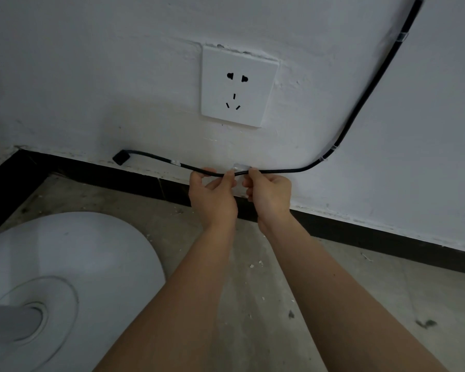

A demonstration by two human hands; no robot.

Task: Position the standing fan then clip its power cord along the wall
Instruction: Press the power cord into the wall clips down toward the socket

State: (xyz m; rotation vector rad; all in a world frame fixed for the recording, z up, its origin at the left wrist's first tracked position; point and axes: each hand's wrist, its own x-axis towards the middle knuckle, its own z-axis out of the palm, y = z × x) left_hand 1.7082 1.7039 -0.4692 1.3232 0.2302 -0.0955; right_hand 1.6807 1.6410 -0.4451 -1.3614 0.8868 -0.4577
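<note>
Running low along the white wall (91, 76) just above the dark skirting, the black power cord (279, 171) curves up at right. The left hand (212, 194) and right hand (270, 193) pinch it beside a clear clip (240, 167), below the socket (238, 85). The fan base (78, 251) sits lower left.

A white wall socket (239, 85) sits flush in the rough white wall (91, 63), a little toward twelve o'clock from the middle of the view, its holes empty. A black skirting strip (387, 234) runs along the foot of the wall from nine o'clock down toward four o'clock. Below it lies a bare grey concrete floor (360, 304), strewn with pale chips and a few dark spots toward five o'clock.
</note>
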